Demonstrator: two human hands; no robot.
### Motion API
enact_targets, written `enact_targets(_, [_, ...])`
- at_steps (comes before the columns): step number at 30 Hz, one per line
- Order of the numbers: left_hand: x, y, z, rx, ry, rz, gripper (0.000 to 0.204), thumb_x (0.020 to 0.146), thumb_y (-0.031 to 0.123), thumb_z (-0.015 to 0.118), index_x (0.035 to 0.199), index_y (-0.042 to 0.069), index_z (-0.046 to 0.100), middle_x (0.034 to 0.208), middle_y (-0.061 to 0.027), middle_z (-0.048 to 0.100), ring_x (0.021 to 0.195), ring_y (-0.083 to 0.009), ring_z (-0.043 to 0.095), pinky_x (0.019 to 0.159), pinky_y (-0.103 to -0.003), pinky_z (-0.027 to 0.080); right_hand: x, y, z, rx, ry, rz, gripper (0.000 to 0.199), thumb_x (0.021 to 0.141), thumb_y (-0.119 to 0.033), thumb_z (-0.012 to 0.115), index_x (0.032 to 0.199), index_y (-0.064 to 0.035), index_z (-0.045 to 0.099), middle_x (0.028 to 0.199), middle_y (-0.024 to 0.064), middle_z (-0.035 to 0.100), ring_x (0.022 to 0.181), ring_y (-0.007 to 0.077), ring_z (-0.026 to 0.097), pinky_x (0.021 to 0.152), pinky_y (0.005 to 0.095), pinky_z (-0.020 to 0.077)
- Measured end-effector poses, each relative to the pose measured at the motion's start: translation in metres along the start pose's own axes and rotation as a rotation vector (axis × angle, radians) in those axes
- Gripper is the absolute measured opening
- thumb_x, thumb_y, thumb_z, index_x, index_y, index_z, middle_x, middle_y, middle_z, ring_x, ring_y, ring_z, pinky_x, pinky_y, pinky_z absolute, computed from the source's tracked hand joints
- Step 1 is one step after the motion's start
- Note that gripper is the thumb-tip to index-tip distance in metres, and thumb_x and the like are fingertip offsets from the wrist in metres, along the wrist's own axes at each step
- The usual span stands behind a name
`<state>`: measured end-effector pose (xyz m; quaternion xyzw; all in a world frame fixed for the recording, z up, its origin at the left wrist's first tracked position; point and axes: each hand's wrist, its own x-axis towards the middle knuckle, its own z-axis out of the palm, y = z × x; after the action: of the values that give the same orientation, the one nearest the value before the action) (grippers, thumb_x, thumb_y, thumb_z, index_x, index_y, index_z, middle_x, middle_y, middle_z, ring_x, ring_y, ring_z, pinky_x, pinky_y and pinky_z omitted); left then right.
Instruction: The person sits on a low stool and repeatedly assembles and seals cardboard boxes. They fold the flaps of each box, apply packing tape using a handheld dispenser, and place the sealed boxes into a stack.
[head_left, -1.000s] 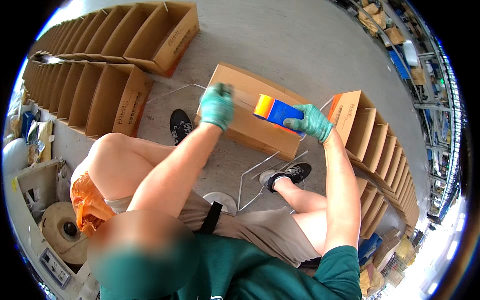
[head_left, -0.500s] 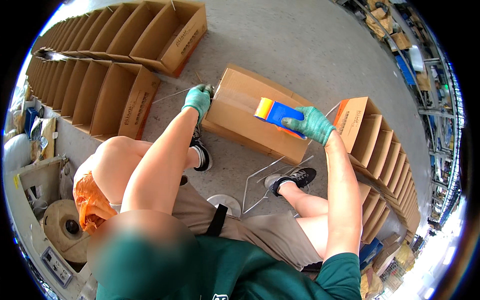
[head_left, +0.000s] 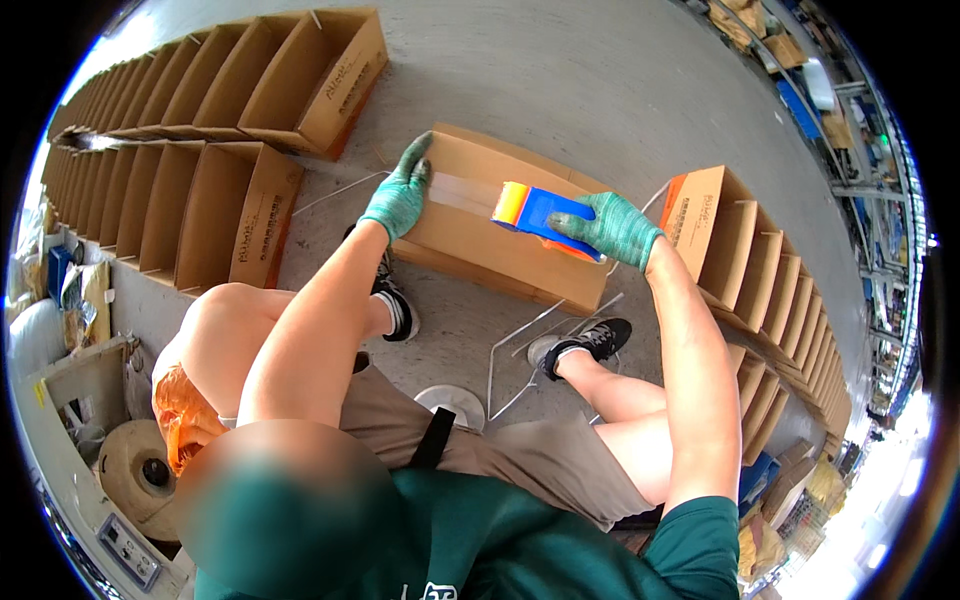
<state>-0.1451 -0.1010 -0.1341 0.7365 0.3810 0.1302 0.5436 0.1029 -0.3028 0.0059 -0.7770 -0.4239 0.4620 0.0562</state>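
Note:
A closed brown cardboard box (head_left: 520, 240) lies on the floor in front of my feet, with a strip of clear tape (head_left: 465, 192) along its top seam from the left end. My right hand (head_left: 610, 228), in a green knit glove, is wrapped round a blue and orange tape dispenser (head_left: 552, 215) over the middle of the box top. My left hand (head_left: 398, 195), gloved alike, lies against the left end of the box, its fingers stretched out along that edge. The underside of the dispenser is hidden.
Open cartons stand in two long rows (head_left: 230, 200) at the left, with more cartons (head_left: 740, 250) at the right. White strapping (head_left: 492, 370) lies loose by my right shoe (head_left: 590, 343). A beige machine with a reel (head_left: 140, 470) stands at lower left; shelving (head_left: 850, 190) lines the far right.
My left hand's fingers have straightened from a curl at the box corner to lying flat along its left end. The dispenser in my right hand has shifted slightly left and farther away in the picture.

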Motion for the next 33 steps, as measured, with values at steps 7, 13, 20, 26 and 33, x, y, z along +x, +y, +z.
enact_targets(7, [0.004,-0.004,0.002,0.102,-0.012,0.022,0.047,0.108,0.031,0.038,0.154,0.033,0.031,0.149,-0.0161,0.047,0.135,-0.0342,0.047,0.11,-0.041,0.037,-0.102,0.125,-0.045,0.016,0.008,0.197,0.048,0.085,-0.049,0.069,0.106,-0.0065,0.073,0.093,0.0108,0.074,0.084,0.0171,0.067,0.082,0.0343,0.0521])
enact_targets(13, [-0.001,0.001,-0.002,0.139,-0.034,-0.039,0.063,0.099,0.05,0.05,0.155,0.036,0.025,0.153,-0.0144,0.042,0.138,-0.0338,0.043,0.114,-0.043,0.035,-0.127,0.156,-0.049,-0.222,0.041,0.356,0.052,0.084,-0.054,0.068,0.099,-0.0038,0.073,0.094,0.0187,0.072,0.085,0.0297,0.07,0.081,0.0399,0.0525])
enact_targets(20, [0.002,0.01,0.003,0.056,-0.073,-0.032,0.097,0.079,0.043,0.08,0.157,0.028,0.023,0.153,-0.0114,0.041,0.138,-0.0277,0.042,0.116,-0.04,0.035,-0.056,0.13,-0.005,-0.412,-0.071,0.328,0.058,0.084,-0.063,0.059,0.095,-0.009,0.075,0.097,0.0164,0.072,0.096,0.0356,0.068,0.088,0.0429,0.0508])
enact_targets(26, [0.004,0.008,0.008,0.036,-0.068,0.012,0.102,0.078,0.04,0.082,0.157,0.029,0.02,0.149,-0.0141,0.046,0.132,-0.0298,0.049,0.112,-0.04,0.042,-0.002,0.124,0.064,-0.562,0.033,0.512,0.037,0.089,-0.039,0.059,0.108,-0.0109,0.074,0.111,0.0157,0.072,0.104,0.0304,0.069,0.089,0.0434,0.0537])
enact_targets(33, [0.002,0.003,0.007,0.034,-0.061,-0.026,0.1,0.08,0.038,0.082,0.157,0.029,0.019,0.149,-0.0162,0.045,0.133,-0.0297,0.048,0.113,-0.04,0.041,0.083,0.219,0.176,0.675,0.71,0.515,0.039,0.097,-0.038,0.054,0.116,-0.0067,0.066,0.113,0.0161,0.07,0.1,0.0278,0.066,0.084,0.0432,0.0519])
